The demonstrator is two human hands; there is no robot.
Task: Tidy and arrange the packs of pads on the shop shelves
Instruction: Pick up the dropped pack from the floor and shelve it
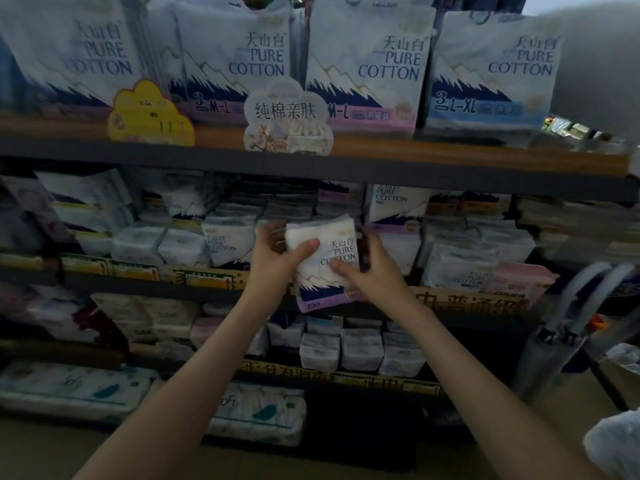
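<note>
Holding: pack, upright
Left hand: clamped on its left edge
Right hand: clamped on its right edge

Left hand and right hand grip a white pack before the middle shelf.

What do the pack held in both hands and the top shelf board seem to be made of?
The pack, gripped by the left hand and right hand, looks like thin printed plastic film, slightly glossy: it wrinkles in the grip. The top shelf board looks like wood or wood-look laminate, matte orange-brown; its dark front edge may be painted metal.
</note>
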